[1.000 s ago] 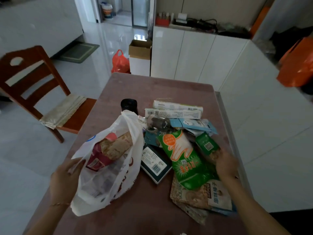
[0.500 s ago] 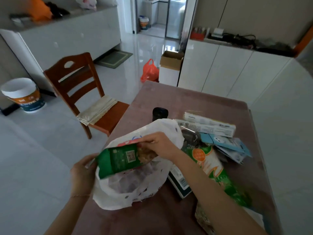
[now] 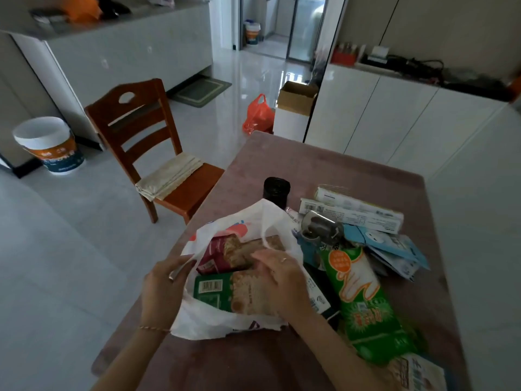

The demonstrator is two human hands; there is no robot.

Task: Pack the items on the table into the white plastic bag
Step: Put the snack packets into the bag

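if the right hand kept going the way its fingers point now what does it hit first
Probably the red snack packet in the white plastic bag. The right hand reaches up-left over the green packet in the bag's mouth; depth is hard to judge.

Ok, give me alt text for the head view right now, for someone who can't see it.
A person's right hand pushes a green packet into a white plastic bag on a table, while the left hand holds the bag's rim open. More packets, boxes and a dark jar lie unpacked to the right; a wooden chair stands behind.
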